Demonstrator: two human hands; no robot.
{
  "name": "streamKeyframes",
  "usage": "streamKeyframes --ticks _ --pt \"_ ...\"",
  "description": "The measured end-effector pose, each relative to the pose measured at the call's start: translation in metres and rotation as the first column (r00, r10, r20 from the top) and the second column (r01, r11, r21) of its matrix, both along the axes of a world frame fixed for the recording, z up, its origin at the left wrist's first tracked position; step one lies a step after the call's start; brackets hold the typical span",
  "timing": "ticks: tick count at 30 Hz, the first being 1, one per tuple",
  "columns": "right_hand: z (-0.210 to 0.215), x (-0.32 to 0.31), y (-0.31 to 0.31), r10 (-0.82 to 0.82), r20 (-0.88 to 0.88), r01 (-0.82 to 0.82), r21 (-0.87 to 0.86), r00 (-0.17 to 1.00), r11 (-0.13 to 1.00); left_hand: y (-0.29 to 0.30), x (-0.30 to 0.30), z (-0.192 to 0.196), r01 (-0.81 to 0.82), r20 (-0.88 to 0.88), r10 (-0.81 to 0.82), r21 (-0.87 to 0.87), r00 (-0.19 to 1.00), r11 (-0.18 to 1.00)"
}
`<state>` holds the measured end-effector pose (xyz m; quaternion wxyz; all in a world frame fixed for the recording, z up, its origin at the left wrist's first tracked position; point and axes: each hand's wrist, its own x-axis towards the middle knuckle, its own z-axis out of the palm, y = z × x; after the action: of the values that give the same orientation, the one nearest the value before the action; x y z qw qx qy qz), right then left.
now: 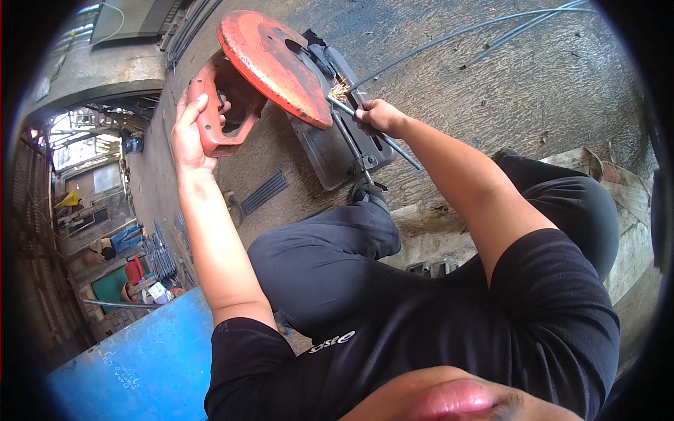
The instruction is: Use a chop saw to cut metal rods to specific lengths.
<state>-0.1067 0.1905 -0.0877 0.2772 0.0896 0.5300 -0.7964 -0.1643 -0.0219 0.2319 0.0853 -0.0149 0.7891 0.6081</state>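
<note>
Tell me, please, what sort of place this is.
Probably a metal workshop: an orange saw, sparks by the rod in the right hand, and short dark bars on the floor.

left hand (188,133) grips orange saw (274,67); right hand (381,118) holds 1 rod (404,153) near sparks (340,89).

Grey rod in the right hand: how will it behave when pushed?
The grey rod looks stiff, running straight past the right hand. Its slim, seemingly round shape suggests it is fairly light and may roll.
</note>
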Motion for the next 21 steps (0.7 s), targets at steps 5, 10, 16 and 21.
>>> streamKeyframes --ticks 5,10,16,21 --pt "0.005 -0.001 0.000 0.053 0.001 -0.053 0.027 0.999 0.998 -0.003 0.001 0.002 -0.003 0.002 0.003 -0.003 1.000 1.000" --pt "0.001 -0.001 0.001 0.005 0.030 -0.006 0.014 1.000 1.000 0.004 0.003 0.000 -0.006 -0.011 0.006 0.004 1.000 1.000" --pt "0.016 0.005 0.000 -0.102 -0.078 0.110 0.098 0.992 0.989 0.003 0.004 0.001 -0.004 -0.018 0.003 -0.011 1.000 1.000" --pt "0.021 0.003 0.008 -0.028 0.038 0.029 -0.035 0.999 0.999 0.002 0.004 0.002 0.004 -0.019 -0.004 -0.014 1.000 1.000"
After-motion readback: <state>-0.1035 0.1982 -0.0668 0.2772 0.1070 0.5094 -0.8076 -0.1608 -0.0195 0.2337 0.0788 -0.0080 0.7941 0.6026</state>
